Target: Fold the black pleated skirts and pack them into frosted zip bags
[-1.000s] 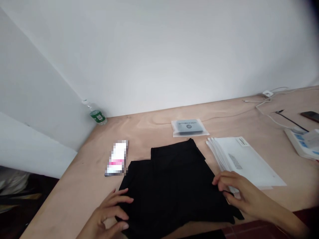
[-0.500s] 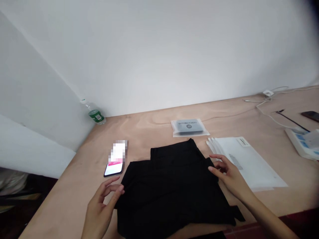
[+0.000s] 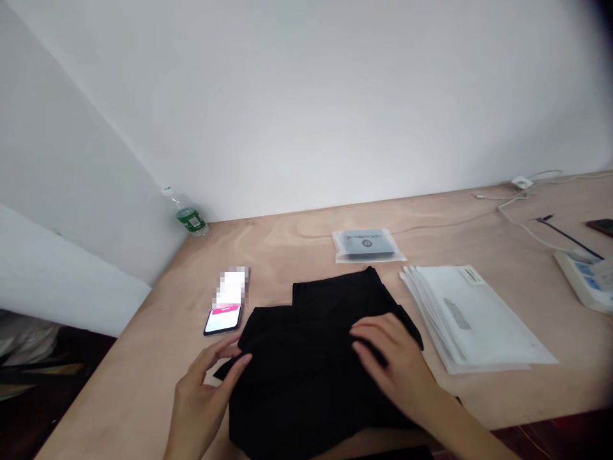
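Note:
A black garment (image 3: 297, 377) lies folded on the wooden table (image 3: 119, 383), near its front edge. At the garment's left edge is my left hand (image 3: 205, 390), thumb on top and fingers at the rim, pinching the cloth. My right hand (image 3: 393, 364) is over the right part of the garment, its fingers curved and thumb apart, with nothing visible between them. Beyond the left hand lies a lit phone (image 3: 225, 318). Right of the garment is a stack of frosted white plastic bags (image 3: 493, 326).
A bagged dark package (image 3: 368, 245) lies behind the garment. A water bottle (image 3: 193, 221) leans in the back left corner. White cables (image 3: 512, 220), a white box (image 3: 587, 278) and a dark phone (image 3: 601, 227) are at the right.
My right hand has let go of the garment's right edge and moved left over the cloth. My left hand has shifted slightly right. The view has moved a little.

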Motion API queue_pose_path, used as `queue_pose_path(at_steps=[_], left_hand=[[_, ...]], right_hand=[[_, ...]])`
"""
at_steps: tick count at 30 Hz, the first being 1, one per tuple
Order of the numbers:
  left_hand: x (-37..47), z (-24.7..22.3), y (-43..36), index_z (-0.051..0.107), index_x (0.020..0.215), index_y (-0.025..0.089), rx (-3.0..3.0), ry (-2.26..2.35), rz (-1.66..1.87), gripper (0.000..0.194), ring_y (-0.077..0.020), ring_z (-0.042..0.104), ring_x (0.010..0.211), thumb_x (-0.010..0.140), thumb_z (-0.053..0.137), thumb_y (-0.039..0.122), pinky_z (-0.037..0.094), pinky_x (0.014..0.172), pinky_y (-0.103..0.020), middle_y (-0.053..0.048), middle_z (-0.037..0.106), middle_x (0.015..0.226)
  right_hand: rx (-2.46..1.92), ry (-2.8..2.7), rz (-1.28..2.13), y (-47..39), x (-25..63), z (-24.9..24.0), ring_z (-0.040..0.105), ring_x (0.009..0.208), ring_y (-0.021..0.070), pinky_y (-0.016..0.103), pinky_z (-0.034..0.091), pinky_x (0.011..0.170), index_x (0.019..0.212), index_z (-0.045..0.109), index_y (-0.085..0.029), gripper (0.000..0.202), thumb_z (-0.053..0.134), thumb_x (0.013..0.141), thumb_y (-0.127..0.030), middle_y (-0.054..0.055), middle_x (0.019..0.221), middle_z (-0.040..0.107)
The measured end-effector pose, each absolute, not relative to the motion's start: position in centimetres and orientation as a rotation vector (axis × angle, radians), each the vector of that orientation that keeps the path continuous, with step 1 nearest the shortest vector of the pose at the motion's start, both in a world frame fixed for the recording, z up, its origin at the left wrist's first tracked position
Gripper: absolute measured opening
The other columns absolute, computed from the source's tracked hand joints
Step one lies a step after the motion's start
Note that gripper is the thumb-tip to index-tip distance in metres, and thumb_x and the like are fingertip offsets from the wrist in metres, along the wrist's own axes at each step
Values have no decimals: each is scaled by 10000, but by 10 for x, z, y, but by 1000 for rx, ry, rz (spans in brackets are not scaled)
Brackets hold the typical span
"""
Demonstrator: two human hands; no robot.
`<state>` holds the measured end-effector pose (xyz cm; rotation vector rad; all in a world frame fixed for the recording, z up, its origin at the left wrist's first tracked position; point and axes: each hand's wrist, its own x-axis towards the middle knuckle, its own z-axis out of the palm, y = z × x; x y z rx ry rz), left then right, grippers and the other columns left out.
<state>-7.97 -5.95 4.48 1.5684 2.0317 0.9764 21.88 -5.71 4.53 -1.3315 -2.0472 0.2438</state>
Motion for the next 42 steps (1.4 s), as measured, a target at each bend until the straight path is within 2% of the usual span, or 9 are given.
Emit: queue_pose_path(at_steps=[3, 6, 10, 14, 19, 25, 31, 37, 42], left_hand=[[-71, 48, -50, 591, 1039, 250, 1537, 2114, 974, 492, -97, 481, 429, 651, 629, 550, 410, 402, -219, 2, 669, 805], [-75, 40, -48, 603, 1026, 232, 1501, 2186, 957, 517, -191, 618, 655, 634, 627, 568, 483, 555, -271, -17, 677, 796], [-97, 29, -63, 626, 974, 197, 1281, 2225, 1015, 549, -254, 642, 823, 577, 666, 574, 513, 706, -347, -45, 682, 811], [-111, 27, -79, 670, 780, 182, 1058, 2083, 924, 476, -263, 654, 762, 501, 711, 566, 527, 691, -346, -47, 702, 742], [-107, 39, -80, 636, 654, 187, 1136, 1989, 934, 395, -211, 627, 675, 564, 684, 569, 502, 591, -271, -14, 668, 669], [-43, 84, -69, 609, 743, 234, 1505, 2176, 1029, 341, -134, 483, 407, 663, 609, 566, 395, 403, -231, 59, 496, 438], [43, 68, -66, 611, 775, 249, 2343, 1667, 880, 161, -166, 592, 568, 834, 462, 252, 445, 510, -286, -9, 653, 667], [29, 44, -73, 578, 967, 263, 2289, 1643, 950, 156, -209, 618, 808, 823, 521, 277, 483, 673, -353, -39, 674, 925], [13, 42, -69, 512, 1119, 198, 1831, 2113, 686, 455, -265, 609, 764, 791, 479, 511, 453, 697, -425, -70, 633, 852]], right_hand=[[-1153, -2349, 334, -61, 179, 49, 501, 1039, 252, 440, 412, 845, 1201, 497, -276, 338, 461, 865, -275, 56, 1254, 529], [-1113, -2506, 377, -62, 156, 40, 449, 1113, 281, 503, 378, 888, 1293, 400, -288, 457, 491, 852, -364, 41, 1339, 462], [-1148, -2541, 429, -62, 148, 26, 460, 1091, 275, 515, 365, 897, 1275, 412, -293, 445, 512, 844, -336, 25, 1304, 498], [-1174, -2519, 438, -62, 148, 23, 461, 1089, 272, 515, 356, 902, 1258, 428, -304, 424, 512, 843, -319, 20, 1292, 505], [-1202, -2467, 477, -63, 145, 25, 468, 1091, 269, 514, 346, 907, 1241, 450, -317, 423, 531, 827, -302, 19, 1265, 527], [-1302, -1898, 836, -61, 150, 39, 563, 915, 177, 354, 405, 833, 1030, 593, -286, 205, 478, 861, -289, 5, 995, 651], [-1408, -1428, 1197, -36, 171, 40, 590, 634, 162, 275, 446, 589, 985, 566, -234, 222, 522, 800, -347, -20, 682, 628], [-1647, -1629, 932, -28, 189, 27, 583, 615, 167, 307, 414, 643, 1012, 545, -234, 329, 510, 695, -150, -22, 679, 633], [-1841, -1909, 460, -35, 190, 19, 579, 685, 197, 365, 350, 730, 1062, 546, -222, 366, 502, 709, -137, 12, 733, 638]])
